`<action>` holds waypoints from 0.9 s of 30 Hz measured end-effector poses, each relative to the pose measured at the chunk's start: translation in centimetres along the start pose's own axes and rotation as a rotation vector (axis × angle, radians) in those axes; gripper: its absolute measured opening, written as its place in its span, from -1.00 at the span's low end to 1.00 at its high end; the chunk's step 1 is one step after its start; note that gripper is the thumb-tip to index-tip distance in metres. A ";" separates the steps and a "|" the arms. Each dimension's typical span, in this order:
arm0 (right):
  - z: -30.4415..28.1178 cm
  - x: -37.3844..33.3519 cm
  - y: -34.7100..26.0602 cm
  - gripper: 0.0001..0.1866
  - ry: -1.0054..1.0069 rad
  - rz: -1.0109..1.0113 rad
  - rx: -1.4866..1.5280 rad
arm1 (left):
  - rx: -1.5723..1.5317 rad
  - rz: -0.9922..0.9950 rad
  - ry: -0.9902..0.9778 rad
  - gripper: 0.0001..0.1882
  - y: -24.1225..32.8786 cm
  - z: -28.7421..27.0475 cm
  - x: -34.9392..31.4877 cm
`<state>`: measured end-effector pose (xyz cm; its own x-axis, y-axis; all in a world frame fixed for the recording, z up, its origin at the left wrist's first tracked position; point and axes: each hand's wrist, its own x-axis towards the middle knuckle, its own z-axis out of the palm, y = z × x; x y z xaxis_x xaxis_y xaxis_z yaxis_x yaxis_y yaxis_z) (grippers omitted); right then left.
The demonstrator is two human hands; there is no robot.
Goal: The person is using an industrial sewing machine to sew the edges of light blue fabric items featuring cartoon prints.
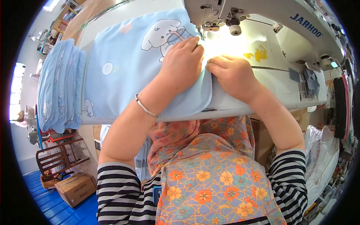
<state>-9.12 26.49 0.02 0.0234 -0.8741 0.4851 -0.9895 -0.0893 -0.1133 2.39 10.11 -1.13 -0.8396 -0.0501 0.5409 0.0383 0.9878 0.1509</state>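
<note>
Touching blue cloth (129,67) — by sewing machine (277,13).

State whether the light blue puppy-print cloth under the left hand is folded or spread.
Spread: the light blue puppy-print cloth lies broad and smooth across the white sewing table. Hidden layers: cannot tell.

A sewing workshop: industrial sewing machine (287,20), stacked light-blue cloth pieces (60,84), cardboard box (76,188).
</note>
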 end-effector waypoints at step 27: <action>0.5 0.7 1.0 -0.73 0.042 0.094 0.000 | -0.018 0.028 -0.017 -0.77 -2.6 0.6 1.6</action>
<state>-10.07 25.51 -0.18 -0.0756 -0.8577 0.5086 -0.9871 -0.0078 -0.1599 0.66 7.56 -1.14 -0.8473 -0.0197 0.5307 0.0718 0.9859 0.1511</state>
